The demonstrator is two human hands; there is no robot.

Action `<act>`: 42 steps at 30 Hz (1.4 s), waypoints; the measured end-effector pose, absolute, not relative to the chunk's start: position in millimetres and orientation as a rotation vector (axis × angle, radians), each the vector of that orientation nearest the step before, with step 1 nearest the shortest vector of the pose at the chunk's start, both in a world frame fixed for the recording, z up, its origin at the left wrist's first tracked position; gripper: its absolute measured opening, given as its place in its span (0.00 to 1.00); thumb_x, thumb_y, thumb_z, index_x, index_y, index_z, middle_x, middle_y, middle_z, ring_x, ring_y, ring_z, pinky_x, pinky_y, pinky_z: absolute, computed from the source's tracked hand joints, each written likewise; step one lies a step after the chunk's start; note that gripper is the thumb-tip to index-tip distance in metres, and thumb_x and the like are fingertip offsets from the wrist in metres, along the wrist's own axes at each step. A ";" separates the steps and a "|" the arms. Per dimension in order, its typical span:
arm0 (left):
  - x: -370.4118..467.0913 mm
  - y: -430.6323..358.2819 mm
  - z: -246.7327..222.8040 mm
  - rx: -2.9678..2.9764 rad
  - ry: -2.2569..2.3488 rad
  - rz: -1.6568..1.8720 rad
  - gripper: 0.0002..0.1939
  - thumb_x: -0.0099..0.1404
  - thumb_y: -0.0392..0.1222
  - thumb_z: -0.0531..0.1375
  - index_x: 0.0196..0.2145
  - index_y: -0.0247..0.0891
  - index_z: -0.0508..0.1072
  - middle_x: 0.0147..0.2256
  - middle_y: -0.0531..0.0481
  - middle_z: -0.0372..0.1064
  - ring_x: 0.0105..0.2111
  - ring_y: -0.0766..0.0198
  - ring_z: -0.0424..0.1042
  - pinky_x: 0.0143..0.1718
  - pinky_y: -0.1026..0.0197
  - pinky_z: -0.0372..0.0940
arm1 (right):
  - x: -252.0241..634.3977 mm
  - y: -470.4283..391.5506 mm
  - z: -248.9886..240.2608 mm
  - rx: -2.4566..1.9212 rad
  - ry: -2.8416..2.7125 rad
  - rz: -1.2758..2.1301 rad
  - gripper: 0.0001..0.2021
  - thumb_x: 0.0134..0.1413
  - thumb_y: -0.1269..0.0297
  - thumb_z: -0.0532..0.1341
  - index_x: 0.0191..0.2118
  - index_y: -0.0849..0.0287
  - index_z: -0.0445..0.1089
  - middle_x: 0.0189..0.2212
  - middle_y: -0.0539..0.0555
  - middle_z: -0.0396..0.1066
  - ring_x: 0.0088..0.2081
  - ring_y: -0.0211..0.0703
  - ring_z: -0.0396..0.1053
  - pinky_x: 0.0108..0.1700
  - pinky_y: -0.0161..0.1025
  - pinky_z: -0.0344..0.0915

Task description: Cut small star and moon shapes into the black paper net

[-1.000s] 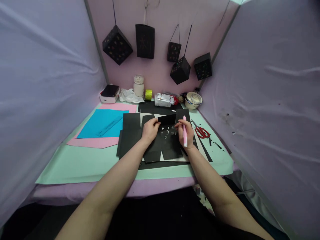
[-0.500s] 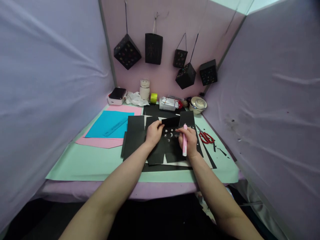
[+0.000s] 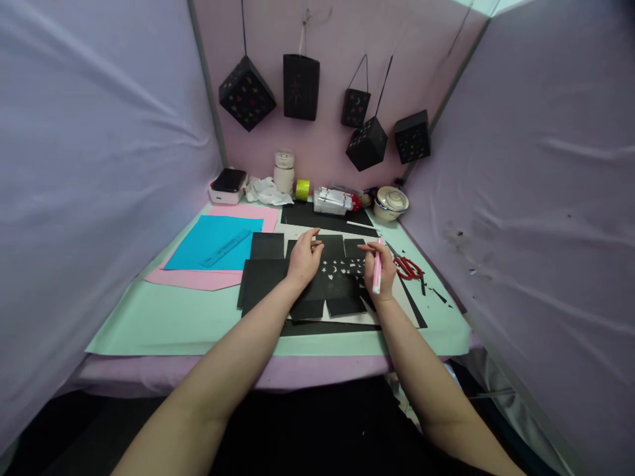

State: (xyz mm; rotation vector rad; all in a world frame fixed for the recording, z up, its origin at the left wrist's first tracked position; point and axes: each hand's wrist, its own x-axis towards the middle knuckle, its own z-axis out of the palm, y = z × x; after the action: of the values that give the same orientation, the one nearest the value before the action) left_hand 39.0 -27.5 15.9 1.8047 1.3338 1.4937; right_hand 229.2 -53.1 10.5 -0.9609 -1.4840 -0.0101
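Observation:
A black card sheet with slits along its edges and cut-out stars, moons and hearts lies over a pale board. My left hand rests at its upper left part, fingers apart and bent, with nothing seen between them. At the right part of the sheet, my right hand is closed around a pink pen-like tool, its index finger reaching left. Red-handled scissors lie just right of that hand, among small black scraps.
Blue paper with a ruler lies over pink paper at the left. Along the back stand a white jar, yellow tape, a clear box and a lidded bowl. Black lanterns hang above.
The flap that was raised at the back of the black card now lies flat. My left hand has let go of it and its fingers have spread. My right hand has moved right with the tool.

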 end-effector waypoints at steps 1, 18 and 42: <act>39.0 -26.9 15.0 1.813 1.334 1.492 0.16 0.68 0.37 0.58 0.53 0.36 0.67 0.53 0.42 0.67 0.44 0.62 0.73 0.47 0.53 0.70 | 228.9 -53.4 10.7 -0.958 -1.473 0.010 0.07 0.61 0.66 0.55 0.43 0.55 0.67 0.36 0.55 0.78 0.42 0.47 0.73 0.53 0.51 0.65; 36.2 -31.3 10.8 2.243 1.421 0.938 0.15 0.69 0.46 0.58 0.50 0.37 0.70 0.50 0.44 0.68 0.47 0.58 0.71 0.48 0.49 0.68 | 231.0 -43.8 6.9 -1.160 -1.393 0.875 0.13 0.52 0.52 0.62 0.34 0.57 0.75 0.20 0.47 0.65 0.20 0.37 0.60 0.21 0.34 0.55; 94.2 -137.3 21.7 2.536 1.403 0.259 0.43 0.55 0.67 0.61 0.62 0.41 0.63 0.66 0.34 0.51 0.65 0.34 0.48 0.61 0.33 0.48 | 246.9 -50.6 18.3 -1.139 -1.338 1.095 0.12 0.47 0.55 0.67 0.31 0.57 0.71 0.19 0.44 0.63 0.20 0.34 0.58 0.21 0.32 0.52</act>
State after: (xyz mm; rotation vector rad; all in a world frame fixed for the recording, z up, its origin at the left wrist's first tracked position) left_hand 94.2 -137.3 21.7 2.5357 1.4032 0.2586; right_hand 246.9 -50.6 18.3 -1.1394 -1.3381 1.0955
